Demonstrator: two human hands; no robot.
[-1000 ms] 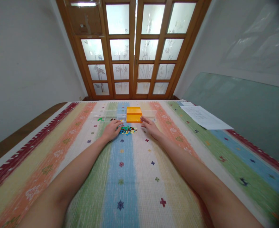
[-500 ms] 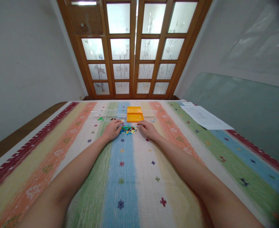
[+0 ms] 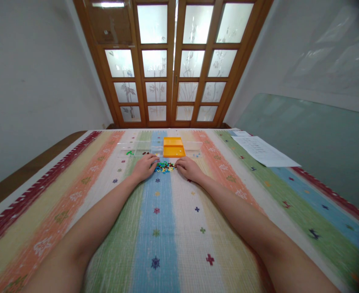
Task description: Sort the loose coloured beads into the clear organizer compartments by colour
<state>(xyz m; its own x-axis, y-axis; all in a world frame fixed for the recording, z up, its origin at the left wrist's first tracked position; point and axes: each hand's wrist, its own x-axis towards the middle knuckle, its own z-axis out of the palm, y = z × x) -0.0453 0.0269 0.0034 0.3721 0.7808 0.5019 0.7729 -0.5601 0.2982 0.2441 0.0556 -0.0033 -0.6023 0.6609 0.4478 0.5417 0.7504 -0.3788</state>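
A pile of small multicoloured plastic pieces (image 3: 165, 167) lies on the striped tablecloth between my hands. At the pile's left edge is my left hand (image 3: 144, 167), palm down, its fingers stretched forward and the thumb apart from them. Against the right edge rests my right hand (image 3: 188, 168), with fingers bent and tips drawn together at the pieces; whatever is between them is too small to make out. Just behind the pile stands an open yellow plastic box (image 3: 174, 151) with a small pale piece inside.
Left of the box, a clear tray (image 3: 123, 149) holds green pieces (image 3: 130, 153) and dark brown pieces (image 3: 145, 153). Another clear tray (image 3: 194, 146) on the right has a few small pale bluish pieces. Printed paper sheets (image 3: 263, 150) lie at the table's right side.
My right hand has shifted slightly down and toward the pile, and its fingers are more bent. The left hand stays in place.
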